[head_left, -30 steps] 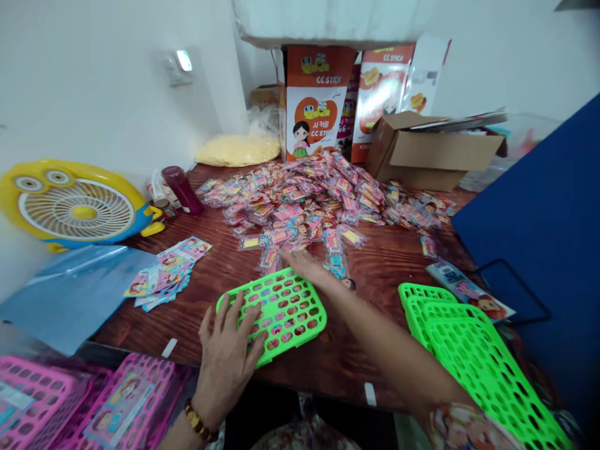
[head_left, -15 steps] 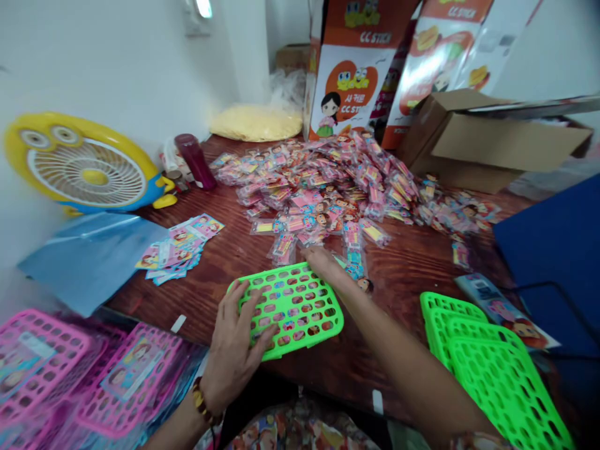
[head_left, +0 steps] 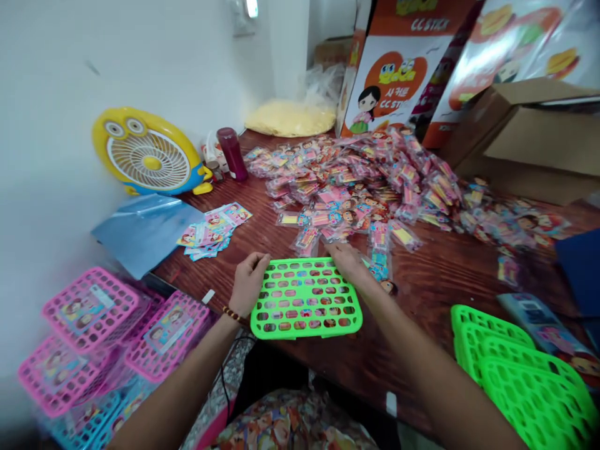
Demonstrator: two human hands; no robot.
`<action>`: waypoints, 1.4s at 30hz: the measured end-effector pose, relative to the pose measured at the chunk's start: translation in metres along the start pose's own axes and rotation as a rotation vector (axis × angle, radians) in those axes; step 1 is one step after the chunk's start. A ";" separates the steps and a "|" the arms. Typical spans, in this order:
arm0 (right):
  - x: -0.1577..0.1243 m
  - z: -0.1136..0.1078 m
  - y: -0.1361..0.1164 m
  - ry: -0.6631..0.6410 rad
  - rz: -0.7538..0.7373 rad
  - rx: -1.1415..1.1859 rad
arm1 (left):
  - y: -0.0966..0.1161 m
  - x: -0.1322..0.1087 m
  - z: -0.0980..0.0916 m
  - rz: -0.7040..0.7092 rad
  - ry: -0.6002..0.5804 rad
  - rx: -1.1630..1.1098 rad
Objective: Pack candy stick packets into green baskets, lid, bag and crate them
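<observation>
A bright green perforated plastic lid (head_left: 307, 290) lies in front of me, with colourful packets showing through its holes; whatever it sits on is mostly hidden. My left hand (head_left: 250, 281) grips its far left corner, thumb along the top edge and fingers down the side. At the far right corner my right hand (head_left: 347, 257) holds the edge, its fingertips partly hidden behind it. Just beyond the lid spreads a big heap of small clear-wrapped packets (head_left: 356, 187) with cartoon cards.
More green lids (head_left: 525, 369) are stacked at the right table edge. Pink baskets (head_left: 91, 306) with labels stand low on the left. Loose cards (head_left: 218, 228), a blue plastic sheet (head_left: 150, 228), a yellow fan (head_left: 150, 153) and a dark red bottle (head_left: 232, 153) lie further back, beside an open carton (head_left: 539, 140).
My left hand has moved from lying spread on top of the lid to gripping its far left corner. The lid has turned straighter towards me. The view has swung left.
</observation>
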State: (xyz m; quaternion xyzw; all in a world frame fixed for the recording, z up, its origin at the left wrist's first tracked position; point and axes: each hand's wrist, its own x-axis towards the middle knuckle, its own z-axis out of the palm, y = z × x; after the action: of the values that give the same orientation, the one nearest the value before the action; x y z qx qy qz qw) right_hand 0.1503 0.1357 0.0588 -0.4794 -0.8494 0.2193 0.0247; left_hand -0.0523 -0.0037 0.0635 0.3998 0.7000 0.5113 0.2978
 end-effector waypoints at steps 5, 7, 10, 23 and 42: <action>0.002 0.005 0.003 0.013 0.115 0.098 | -0.005 0.000 0.000 0.011 0.017 0.002; 0.002 0.003 0.002 0.022 0.160 0.164 | -0.006 0.003 0.000 0.022 0.007 0.025; 0.001 -0.001 -0.003 0.058 0.215 0.260 | -0.007 0.015 -0.001 0.071 -0.034 0.088; -0.081 0.011 -0.026 0.350 0.180 0.028 | 0.055 0.054 0.012 0.495 -0.266 0.723; -0.087 0.048 -0.043 0.473 -0.165 -0.228 | 0.008 0.009 -0.004 0.832 -0.236 0.761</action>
State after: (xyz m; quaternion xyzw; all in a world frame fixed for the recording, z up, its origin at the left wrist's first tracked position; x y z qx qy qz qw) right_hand 0.1507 0.0280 0.0469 -0.4460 -0.8755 0.0017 0.1861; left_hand -0.0579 0.0041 0.0722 0.7750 0.5804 0.2494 -0.0170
